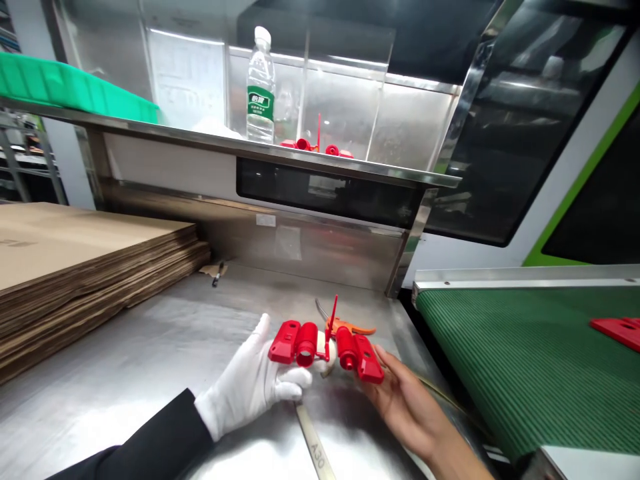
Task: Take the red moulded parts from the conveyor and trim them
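Bright overhead light glares off the steel table (150, 360); edges bowed — focus fairly sharp.

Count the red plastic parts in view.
3, perhaps more: one held by both hands, a cluster on the shelf beside the bottle, and one on the green belt, partly cut off.

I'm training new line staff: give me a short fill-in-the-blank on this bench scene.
1. The left hand wears a ____ glove.
2. Both hands hold a ____ moulded plastic part; the right hand is bare.
3. The clear plastic water bottle stands on the steel ____.

Missing: white; red; shelf
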`<state>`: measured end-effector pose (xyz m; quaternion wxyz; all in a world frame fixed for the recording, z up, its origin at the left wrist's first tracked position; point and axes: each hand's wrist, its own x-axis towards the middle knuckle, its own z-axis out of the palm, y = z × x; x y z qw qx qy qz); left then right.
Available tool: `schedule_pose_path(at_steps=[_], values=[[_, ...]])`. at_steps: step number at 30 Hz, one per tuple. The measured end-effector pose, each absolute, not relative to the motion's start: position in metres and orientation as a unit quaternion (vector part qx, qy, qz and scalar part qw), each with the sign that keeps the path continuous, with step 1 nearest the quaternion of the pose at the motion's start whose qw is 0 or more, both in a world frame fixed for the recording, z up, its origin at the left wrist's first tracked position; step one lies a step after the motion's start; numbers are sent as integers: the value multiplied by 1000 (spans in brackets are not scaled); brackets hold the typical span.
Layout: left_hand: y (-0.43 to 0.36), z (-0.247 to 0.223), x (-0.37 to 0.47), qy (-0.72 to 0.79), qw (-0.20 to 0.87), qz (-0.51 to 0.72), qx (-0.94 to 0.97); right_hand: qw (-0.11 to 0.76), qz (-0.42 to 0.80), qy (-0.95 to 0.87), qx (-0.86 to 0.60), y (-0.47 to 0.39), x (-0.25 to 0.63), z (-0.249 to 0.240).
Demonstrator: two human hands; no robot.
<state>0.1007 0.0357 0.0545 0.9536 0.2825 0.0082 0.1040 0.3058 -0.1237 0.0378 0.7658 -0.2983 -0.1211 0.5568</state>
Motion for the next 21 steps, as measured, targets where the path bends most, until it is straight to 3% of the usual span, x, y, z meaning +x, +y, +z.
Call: schedule_pose_path(at_steps=[10, 14, 18, 21], values=[[43, 46, 98, 125, 942, 172, 261, 754, 594, -123, -253, -129, 283, 43], [33, 58, 95, 120, 894, 141, 409, 722, 559, -268, -308, -128, 286, 48], [32, 65, 95, 107, 738, 218, 630, 664, 384, -453, -455, -130, 291, 55], [38, 63, 99, 132, 729, 308, 597, 575, 125, -616, -525, -134, 294, 55]])
